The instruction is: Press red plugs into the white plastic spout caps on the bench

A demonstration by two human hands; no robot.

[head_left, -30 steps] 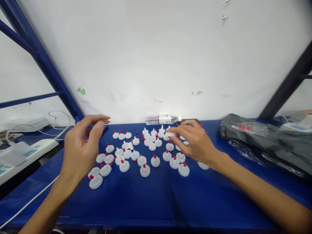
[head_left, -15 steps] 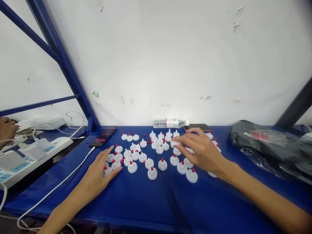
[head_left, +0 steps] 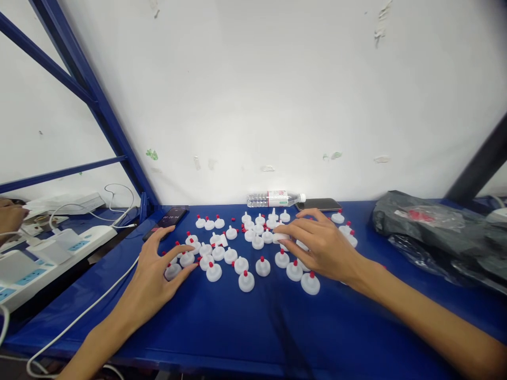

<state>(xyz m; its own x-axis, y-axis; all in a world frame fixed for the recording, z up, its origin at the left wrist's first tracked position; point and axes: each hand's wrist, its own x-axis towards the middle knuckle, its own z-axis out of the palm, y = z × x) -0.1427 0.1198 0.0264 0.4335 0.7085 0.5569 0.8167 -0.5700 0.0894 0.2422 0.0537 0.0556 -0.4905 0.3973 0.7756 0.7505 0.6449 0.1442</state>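
Observation:
Many white nozzle caps (head_left: 246,282), several with red tips, stand across the blue tabletop (head_left: 237,327). My left hand (head_left: 151,274) is over the left end of the group, its fingers spread around several red-tipped caps; no cap is plainly gripped. One white cap (head_left: 280,237) is pinched between the thumb and fingers of my right hand (head_left: 322,248) at the right of the group. Its top is partly hidden by my fingers. More caps lie under and behind the right hand. Small loose red tips (head_left: 233,219) are scattered among the caps.
A water bottle (head_left: 277,199) lies along the wall with a dark phone (head_left: 319,205) beside it. Another phone (head_left: 172,217) rests at the left. A grey plastic bag (head_left: 431,237) fills the right side. White power strips (head_left: 59,253) and cables line the left, near another person's hand (head_left: 11,216).
My left hand's fingers have lifted and spread wider above the caps. My right hand has lowered the pinched cap slightly, and it looks more tilted. The view has shifted a little.

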